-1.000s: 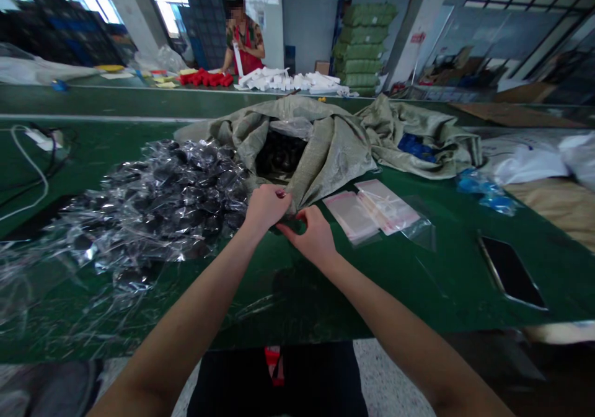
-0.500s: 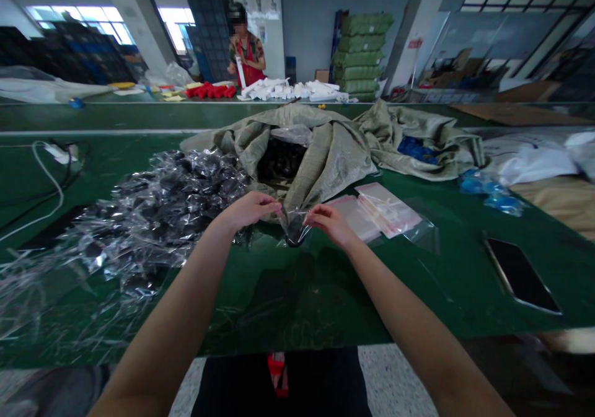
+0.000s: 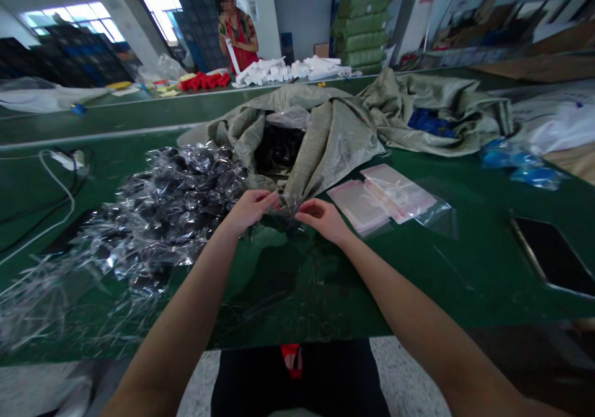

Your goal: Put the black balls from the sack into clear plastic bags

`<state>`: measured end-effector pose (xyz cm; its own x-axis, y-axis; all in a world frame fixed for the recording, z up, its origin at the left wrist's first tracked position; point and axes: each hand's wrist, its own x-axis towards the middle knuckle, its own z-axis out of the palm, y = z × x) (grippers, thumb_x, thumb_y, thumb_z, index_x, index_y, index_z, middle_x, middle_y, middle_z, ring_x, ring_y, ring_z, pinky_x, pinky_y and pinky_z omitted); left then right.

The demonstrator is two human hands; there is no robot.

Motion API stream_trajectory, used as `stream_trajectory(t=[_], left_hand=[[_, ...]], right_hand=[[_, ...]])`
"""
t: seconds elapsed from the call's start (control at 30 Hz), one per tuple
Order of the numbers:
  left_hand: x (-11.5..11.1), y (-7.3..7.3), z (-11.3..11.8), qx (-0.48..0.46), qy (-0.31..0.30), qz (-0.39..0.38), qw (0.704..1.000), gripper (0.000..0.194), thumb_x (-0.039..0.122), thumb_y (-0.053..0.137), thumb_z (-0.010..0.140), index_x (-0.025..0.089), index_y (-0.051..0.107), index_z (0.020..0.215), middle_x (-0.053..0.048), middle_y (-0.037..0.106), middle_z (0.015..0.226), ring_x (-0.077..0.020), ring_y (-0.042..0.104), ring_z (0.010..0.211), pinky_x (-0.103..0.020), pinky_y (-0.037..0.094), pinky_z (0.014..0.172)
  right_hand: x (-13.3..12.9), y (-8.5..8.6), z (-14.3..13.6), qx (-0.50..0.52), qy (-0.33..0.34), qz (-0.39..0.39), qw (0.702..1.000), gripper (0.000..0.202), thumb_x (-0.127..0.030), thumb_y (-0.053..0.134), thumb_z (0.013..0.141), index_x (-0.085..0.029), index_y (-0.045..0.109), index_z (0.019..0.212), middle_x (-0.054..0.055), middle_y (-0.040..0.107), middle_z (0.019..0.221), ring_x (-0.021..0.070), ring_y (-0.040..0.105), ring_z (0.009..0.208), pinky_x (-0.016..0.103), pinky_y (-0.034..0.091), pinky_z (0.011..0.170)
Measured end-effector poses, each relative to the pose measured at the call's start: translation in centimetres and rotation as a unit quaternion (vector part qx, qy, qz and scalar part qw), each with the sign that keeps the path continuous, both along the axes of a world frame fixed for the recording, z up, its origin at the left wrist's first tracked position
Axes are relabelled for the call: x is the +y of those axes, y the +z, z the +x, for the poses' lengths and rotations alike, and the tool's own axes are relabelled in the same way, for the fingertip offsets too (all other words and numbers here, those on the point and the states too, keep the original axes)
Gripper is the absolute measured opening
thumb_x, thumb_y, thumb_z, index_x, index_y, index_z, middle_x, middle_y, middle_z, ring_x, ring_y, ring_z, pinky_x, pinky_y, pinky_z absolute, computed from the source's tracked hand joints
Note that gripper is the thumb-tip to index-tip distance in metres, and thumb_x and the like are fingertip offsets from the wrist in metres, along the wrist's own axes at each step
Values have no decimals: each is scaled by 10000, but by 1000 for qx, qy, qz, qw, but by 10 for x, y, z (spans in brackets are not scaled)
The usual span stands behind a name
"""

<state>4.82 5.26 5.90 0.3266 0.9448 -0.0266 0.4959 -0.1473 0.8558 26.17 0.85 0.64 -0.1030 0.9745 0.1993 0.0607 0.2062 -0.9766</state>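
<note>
- Heap of film-wrapped black pieces (image 3: 186, 194) on the bench (image 3: 334, 305): the share that looks done.
- Left hand (image 3: 255, 209): fingertips pinching one edge of a clear bag (image 3: 289, 204).
- Woven sack (image 3: 335, 138) behind the hands: loose black pieces (image 3: 281, 147) inside, apparently left to wrap.
- Clear bag between the hands, seemingly in progress; contents blurred.
- Right hand (image 3: 321, 219): curled at the bag's other edge; cannot tell if gripping.
- Flat clear bags (image 3: 400, 197): seemingly unused.

2 sacks (image 3: 341, 132) twd worktop (image 3: 325, 305) far edge, 1 phone (image 3: 553, 253) nr front edge. 2 stacks clear bags (image 3: 400, 194), 1 pile wrapped pcs (image 3: 181, 197).
</note>
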Motion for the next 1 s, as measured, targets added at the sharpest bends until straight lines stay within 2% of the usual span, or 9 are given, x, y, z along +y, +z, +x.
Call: stream_trajectory(t=[0.13,0.3,0.4,0.53,0.73,0.8,0.87,0.93,1.0], left_hand=[[0,0,-1,-4,3,7,1000,453,570,536,833,138,642,745,67,313,469,-65,285,417,-194,196,399],[1,-8,-2,-99,-5,-55,994,435,570,569,822,155,556,692,78,291,473,-47,240,389,-181,153,372],[0,-14,1,-123,-4,-65,990,429,565,581,819,160,541,686,74,320,477,-44,244,378,-179,143,360],[-1,-18,1,-119,-2,-52,992,429,566,558,836,160,559,695,72,325,468,-47,254,373,-179,154,360],[1,-17,-5,-58,-9,-34,998,451,570,504,856,162,574,677,66,332,444,-63,259,378,-200,170,382],[1,-13,-3,11,14,17,1000,464,560,480,869,160,597,666,55,351,442,-77,300,394,-213,206,398],[-1,-8,3,88,67,128,986,424,521,502,871,154,640,709,21,486,519,-98,420,468,-223,305,453],[-7,-2,12,139,105,271,947,336,458,544,868,153,676,818,-29,639,724,-133,556,635,-237,409,571],[-16,2,24,169,75,382,905,276,405,546,886,168,684,926,-58,689,930,-158,616,809,-248,454,677]], right_hand=[[0,-1,-4,15,-26,34,999,170,-350,695,737,-184,660,752,20,671,776,155,611,739,308,491,742],[1,-5,-1,178,4,-43,983,135,-306,681,717,-190,615,700,19,706,809,154,650,775,324,514,799],[2,-9,-2,215,12,-83,973,169,-332,706,701,-196,606,711,10,705,757,148,656,741,321,525,783],[5,-13,-4,222,-3,-87,971,235,-377,751,673,-199,652,790,-4,687,712,141,651,703,316,534,760],[5,-13,-5,230,-11,-75,970,260,-420,768,667,-200,667,760,-10,677,696,130,636,666,306,543,730],[4,-11,-5,227,-10,-70,971,266,-427,765,670,-201,671,772,-9,680,692,132,637,663,305,543,720],[3,-10,-5,224,-14,-65,972,276,-426,766,667,-204,678,805,-10,683,699,136,643,672,313,545,732],[2,-9,-5,219,-22,-57,974,280,-425,763,668,-207,681,823,-12,682,700,140,646,675,322,547,748],[3,-10,-5,207,-26,-47,977,271,-421,749,682,-206,681,833,-8,684,709,145,650,681,328,547,756]])
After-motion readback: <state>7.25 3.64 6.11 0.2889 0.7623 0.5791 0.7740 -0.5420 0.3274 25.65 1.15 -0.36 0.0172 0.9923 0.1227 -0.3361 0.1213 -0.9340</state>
